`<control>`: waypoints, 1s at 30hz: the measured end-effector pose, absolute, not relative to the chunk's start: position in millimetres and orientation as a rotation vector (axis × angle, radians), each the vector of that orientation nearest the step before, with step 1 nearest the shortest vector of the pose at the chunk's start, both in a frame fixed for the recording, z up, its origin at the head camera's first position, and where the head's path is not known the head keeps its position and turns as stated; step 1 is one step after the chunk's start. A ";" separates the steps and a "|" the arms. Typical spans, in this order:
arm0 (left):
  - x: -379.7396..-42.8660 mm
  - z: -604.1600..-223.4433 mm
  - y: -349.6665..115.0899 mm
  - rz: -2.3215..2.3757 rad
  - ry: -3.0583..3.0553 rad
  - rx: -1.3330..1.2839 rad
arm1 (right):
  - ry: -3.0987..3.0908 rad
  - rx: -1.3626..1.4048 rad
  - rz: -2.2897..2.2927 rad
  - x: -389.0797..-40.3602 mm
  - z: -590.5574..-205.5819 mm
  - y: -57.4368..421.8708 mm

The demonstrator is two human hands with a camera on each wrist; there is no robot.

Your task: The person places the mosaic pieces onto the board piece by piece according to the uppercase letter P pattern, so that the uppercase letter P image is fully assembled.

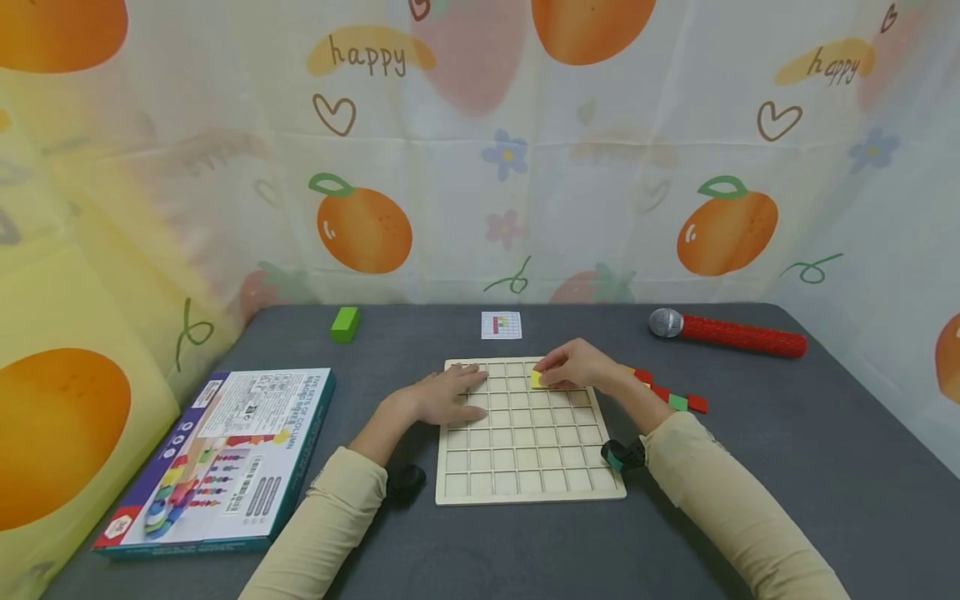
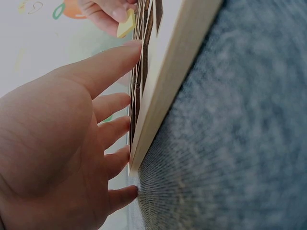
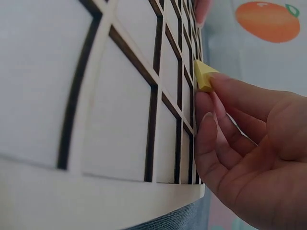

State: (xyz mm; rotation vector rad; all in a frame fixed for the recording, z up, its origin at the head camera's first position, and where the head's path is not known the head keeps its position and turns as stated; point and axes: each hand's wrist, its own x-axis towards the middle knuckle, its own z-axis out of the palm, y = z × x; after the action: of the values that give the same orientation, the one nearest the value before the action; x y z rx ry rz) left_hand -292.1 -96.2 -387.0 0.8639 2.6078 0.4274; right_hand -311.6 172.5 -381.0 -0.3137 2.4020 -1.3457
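A pale wooden grid board with square recesses lies on the dark table. My right hand pinches a small yellow square tile between thumb and fingers, over the board's far rows right of centre. In the right wrist view the yellow tile is tilted, with an edge right at the grid. My left hand rests with fingers spread on the board's far left part. In the left wrist view the fingertips of the left hand touch the board's edge and grid. Partly behind the right forearm lie several red and green tiles.
A boxed toy lies at the left. Along the back are a green block, a small card with a coloured grid and a red microphone. A fruit-print curtain hangs behind the table.
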 end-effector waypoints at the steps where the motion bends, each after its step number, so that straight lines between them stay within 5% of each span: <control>1: -292.3 -387.1 -96.3 0.430 2.609 0.866 | 2.408 -0.314 -1.341 -311.7 -381.0 172.3; 30: -292.2 -386.1 -98.6 0.440 2.601 0.882 | 2.355 -0.367 -1.401 -307.6 -381.3 178.8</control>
State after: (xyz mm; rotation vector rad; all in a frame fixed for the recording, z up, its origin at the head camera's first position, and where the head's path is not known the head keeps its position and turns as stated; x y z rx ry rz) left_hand -292.2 -98.6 -386.1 0.8819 2.6011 0.4398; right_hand -307.6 178.8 -381.3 -0.3669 2.3552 -1.4013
